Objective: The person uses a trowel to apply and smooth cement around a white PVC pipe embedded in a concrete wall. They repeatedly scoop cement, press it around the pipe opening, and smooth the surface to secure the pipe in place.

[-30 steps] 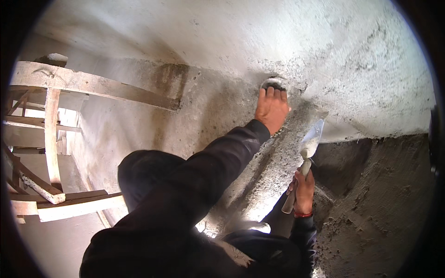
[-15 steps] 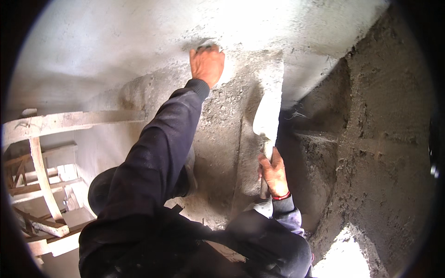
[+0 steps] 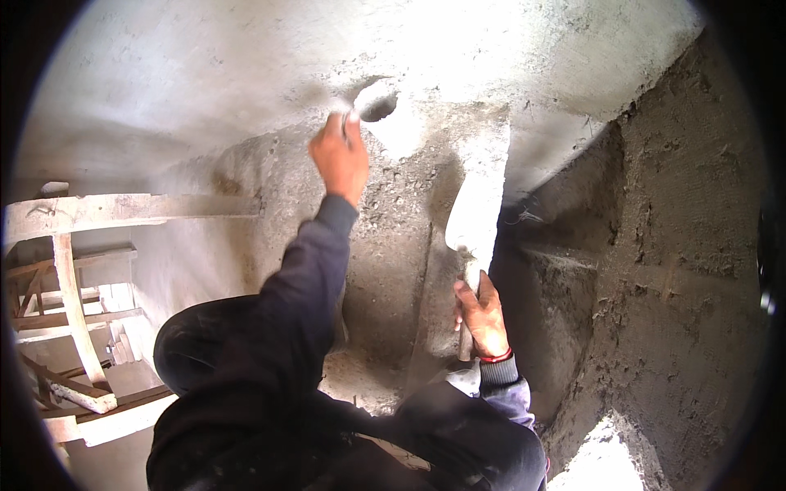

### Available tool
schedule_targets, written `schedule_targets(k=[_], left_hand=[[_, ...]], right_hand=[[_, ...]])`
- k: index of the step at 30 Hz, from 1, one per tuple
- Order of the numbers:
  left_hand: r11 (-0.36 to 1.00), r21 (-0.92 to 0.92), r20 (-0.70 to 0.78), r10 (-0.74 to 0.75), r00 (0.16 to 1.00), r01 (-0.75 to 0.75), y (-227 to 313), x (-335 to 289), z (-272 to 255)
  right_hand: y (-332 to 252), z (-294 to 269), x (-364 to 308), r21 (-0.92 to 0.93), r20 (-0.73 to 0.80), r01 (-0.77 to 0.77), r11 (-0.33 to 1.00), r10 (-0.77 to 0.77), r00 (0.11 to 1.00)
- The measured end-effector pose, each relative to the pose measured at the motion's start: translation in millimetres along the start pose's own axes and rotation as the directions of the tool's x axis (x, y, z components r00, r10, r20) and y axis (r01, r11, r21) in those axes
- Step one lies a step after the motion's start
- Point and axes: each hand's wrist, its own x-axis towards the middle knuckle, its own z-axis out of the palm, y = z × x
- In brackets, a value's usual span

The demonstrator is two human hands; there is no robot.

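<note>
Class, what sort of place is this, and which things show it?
Probably a building site: the right hand holds a trowel, timber framing stands at left, and rough grey wall at right.

"What carries things here?"
"A rough concrete surface (image 3: 381, 303), mid-view, with coarse grit (image 3: 393, 196) on it toward twelve o'clock; whether it's loose, I can't tell."
"At nine o'clock?"
"A timber beam (image 3: 164, 207), small block (image 3: 55, 189) along its top edge."
</note>
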Motion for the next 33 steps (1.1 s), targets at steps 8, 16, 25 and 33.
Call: schedule_targets(k=[8, 16, 25, 33], left_hand=[[0.915, -0.027, 0.184, -0.391, 0.902, 0.402, -62.6, -101.8, -8.1], [0.951, -0.306, 0.376, 0.085, 0.923, 0.037, 79.1, 48.1, -149.3], [0.992, -0.123, 0.309, 0.073, 0.948, -0.037, 54.0, 120.8, -122.6], [0.897, -0.062, 0.714, 0.347, 0.609, -0.438, 51.3, 138.8, -40.2]], right_hand=[[-35.3, -11.3, 52.5, -0.259, 0.111, 0.312, 0.914, -0.292, 0.950], [-137.2, -24.1, 98.8, 0.089, 0.178, 0.372, 0.924, -0.382, 0.907], [-217.7, 15.4, 101.8, -0.464, -0.068, 0.042, 0.885, -0.083, 0.994], [-72.3, 126.0, 87.4, 0.218, -0.446, 0.086, 0.972, 0.020, 0.895]])
